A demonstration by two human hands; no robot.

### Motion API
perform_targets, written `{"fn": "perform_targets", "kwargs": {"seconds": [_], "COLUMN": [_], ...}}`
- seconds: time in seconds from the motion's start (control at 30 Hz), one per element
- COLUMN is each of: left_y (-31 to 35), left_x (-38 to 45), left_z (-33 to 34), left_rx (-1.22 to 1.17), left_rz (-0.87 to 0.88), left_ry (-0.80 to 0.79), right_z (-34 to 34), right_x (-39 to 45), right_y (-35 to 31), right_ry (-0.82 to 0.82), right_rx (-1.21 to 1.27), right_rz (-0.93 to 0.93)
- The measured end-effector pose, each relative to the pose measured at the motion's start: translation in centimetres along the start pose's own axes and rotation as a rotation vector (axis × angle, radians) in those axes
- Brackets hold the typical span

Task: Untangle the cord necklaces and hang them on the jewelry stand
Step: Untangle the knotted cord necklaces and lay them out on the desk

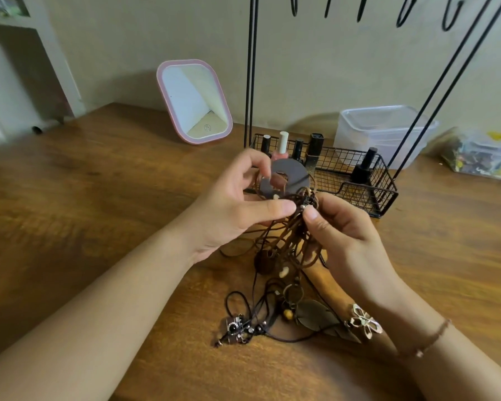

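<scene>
A tangle of brown and black cord necklaces [287,241] hangs between my hands above the wooden table [99,212]. My left hand [237,204] pinches the knot from the left, thumb stretched toward it, with a flat grey crescent pendant [295,173] above its fingers. From the right, my right hand [344,238] pinches the same knot near a small bead. Pendants lie on the table below: a small camera charm [236,328], a bronze leaf [315,315] and a pale flower [365,321]. The black wire jewelry stand [250,68] rises behind, its hooks [402,15] at the top edge.
The stand's wire basket base [382,195] holds several nail polish bottles [282,146]. A pink-framed mirror [194,101] leans at the back left. A clear plastic box [382,131] and a bag of small items [480,154] sit at the back right.
</scene>
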State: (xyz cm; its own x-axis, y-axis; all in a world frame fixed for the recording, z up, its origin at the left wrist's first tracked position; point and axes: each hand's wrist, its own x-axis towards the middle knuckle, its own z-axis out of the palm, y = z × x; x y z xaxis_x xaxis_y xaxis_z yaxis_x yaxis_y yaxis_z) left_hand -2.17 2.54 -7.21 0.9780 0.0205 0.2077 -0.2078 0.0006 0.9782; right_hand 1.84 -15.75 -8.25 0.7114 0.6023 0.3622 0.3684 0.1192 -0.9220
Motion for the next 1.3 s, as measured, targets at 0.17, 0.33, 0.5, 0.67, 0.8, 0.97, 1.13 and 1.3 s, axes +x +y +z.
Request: {"fn": "perform_targets", "kwargs": {"seconds": [0.17, 0.33, 0.5, 0.67, 0.8, 0.97, 1.13, 1.3], "left_y": [-0.2, -0.1, 0.0, 0.6, 0.5, -0.3, -0.9, -0.6], "left_x": [-0.1, -0.2, -0.5, -0.8, -0.6, -0.1, 0.0, -0.2], "left_z": [0.1, 0.5, 0.5, 0.4, 0.5, 0.8, 0.9, 1.2], "left_rx": [0.146, 0.260, 0.378, 0.281, 0.208, 0.518, 0.815, 0.771], "left_rz": [0.066, 0.097, 0.074, 0.009, 0.005, 0.123, 0.403, 0.481], "left_ry": [0.035, 0.022, -0.102, -0.193, -0.197, -0.003, 0.256, 0.222], "right_z": [-0.1, -0.3, -0.5, -1.3, -0.8, -0.5, -0.6, -0.6], "right_x": [0.1, -0.1, -0.2, -0.3, -0.5, -0.6, -0.5, -0.3], "right_y": [0.0, -0.3, -0.4, -0.6, -0.8, -0.9, -1.2, -1.8], "right_ry": [0.027, 0.009, 0.138, 0.261, 0.359, 0.397, 0.414, 0.419], "right_rx": [0.095, 0.088, -0.210, -0.591, -0.598, -0.456, -0.243, 0.098], "right_rz": [0.067, 0.043, -0.115, -0.297, -0.319, -0.197, -0.099, -0.079]}}
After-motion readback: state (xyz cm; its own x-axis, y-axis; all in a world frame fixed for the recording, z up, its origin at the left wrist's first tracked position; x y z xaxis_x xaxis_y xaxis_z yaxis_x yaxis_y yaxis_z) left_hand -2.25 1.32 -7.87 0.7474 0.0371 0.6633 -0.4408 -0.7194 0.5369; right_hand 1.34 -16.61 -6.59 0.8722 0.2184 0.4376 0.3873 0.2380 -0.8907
